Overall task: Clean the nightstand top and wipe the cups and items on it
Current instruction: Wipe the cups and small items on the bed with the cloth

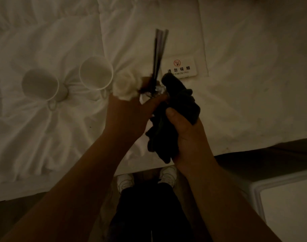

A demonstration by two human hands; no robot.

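Nearest, the right hand (185, 137) grips a bunched dark cloth (175, 109), thumb on top, pressing it against a small glass vase (154, 95) with dark sticks and a white flower (125, 86). The left hand (130, 112) clasps the vase, wrist bent inward, probably to steady it for wiping. Beyond the left hand, two cups (96, 74) lie tipped on the bed (254, 67); a no-smoking sign (181, 68) lies beyond the right.

White rumpled bed (245, 95). Two white cups (41, 85) (96, 73) on it, left of the fingers (159, 100). No-smoking sign (181, 68) lies flat just beyond the fingers.
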